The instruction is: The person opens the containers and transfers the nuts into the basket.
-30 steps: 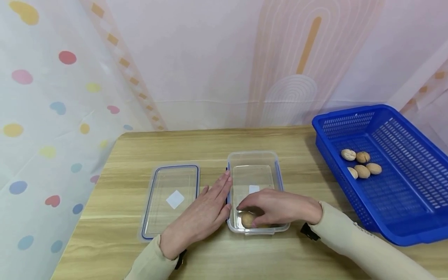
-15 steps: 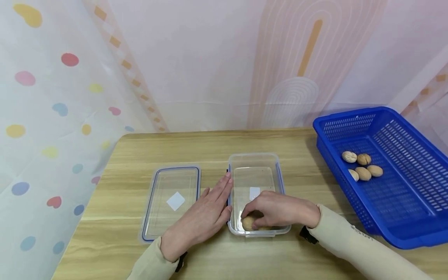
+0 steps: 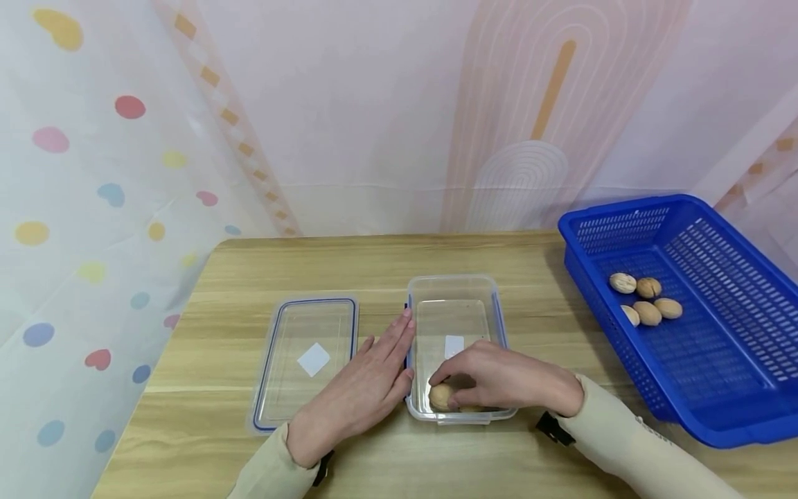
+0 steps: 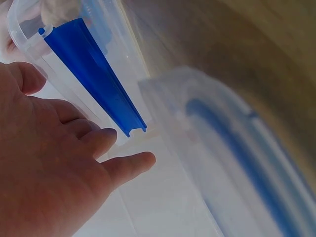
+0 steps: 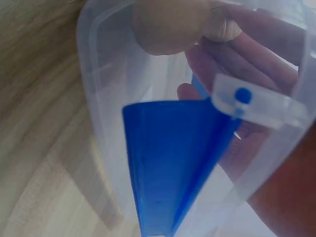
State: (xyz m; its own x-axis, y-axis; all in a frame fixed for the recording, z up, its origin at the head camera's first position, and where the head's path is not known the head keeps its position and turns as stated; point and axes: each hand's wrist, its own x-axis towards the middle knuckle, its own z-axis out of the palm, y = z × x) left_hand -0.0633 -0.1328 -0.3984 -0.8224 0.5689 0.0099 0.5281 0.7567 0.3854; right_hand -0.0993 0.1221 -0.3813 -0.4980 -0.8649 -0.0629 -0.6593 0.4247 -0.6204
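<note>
In the head view, my right hand (image 3: 499, 378) reaches into a clear plastic food container (image 3: 454, 283) with blue side latches. Its thumb and index finger pinch a walnut (image 3: 441, 397) at the container's near end. Part of a second walnut (image 3: 472, 408) shows below that hand, mostly hidden. Through the container wall, the right wrist view shows a walnut (image 5: 170, 24) beside the curled fingers. My left hand (image 3: 358, 388) lies with fingers extended along the container's left side. In the left wrist view, its fingers are beside a blue latch (image 4: 96, 74).
Flat on the wooden table (image 3: 206, 346), left of the container, lies a clear lid (image 3: 287, 374) with a blue seal and white label. A blue perforated basket (image 3: 736, 388) at the right holds several walnuts (image 3: 648, 313). Patterned cloth (image 3: 374, 118) hangs behind the table.
My right index finger has closed in on the walnut and the hand has shifted very slightly. The left hand stays against the container. The head view has tilted up a little.
</note>
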